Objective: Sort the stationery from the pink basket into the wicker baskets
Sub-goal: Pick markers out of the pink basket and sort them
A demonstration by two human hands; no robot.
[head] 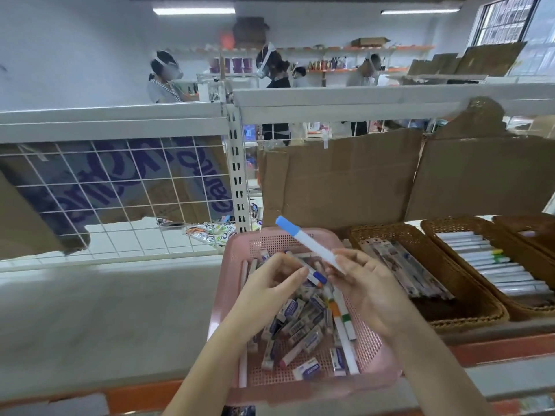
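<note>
The pink basket (381, 352) sits on the shelf in front of me, holding several boxed erasers (300, 328) and white markers (345, 337). My right hand (369, 292) pinches a white marker with a light blue cap (306, 241), raised and tilted up to the left above the basket. My left hand (270, 283) pinches another white marker with a dark blue and orange end (312, 273) over the basket. To the right stand wicker baskets: the nearest (468, 316) holds flat packets, the second (435, 232) holds several white markers.
A third wicker basket (531, 223) shows at the far right edge. Cardboard sheets (345, 181) stand behind the baskets. A white wire grid (120, 187) backs the shelf to the left. The shelf's orange front edge (135, 397) runs below. People stand in the background.
</note>
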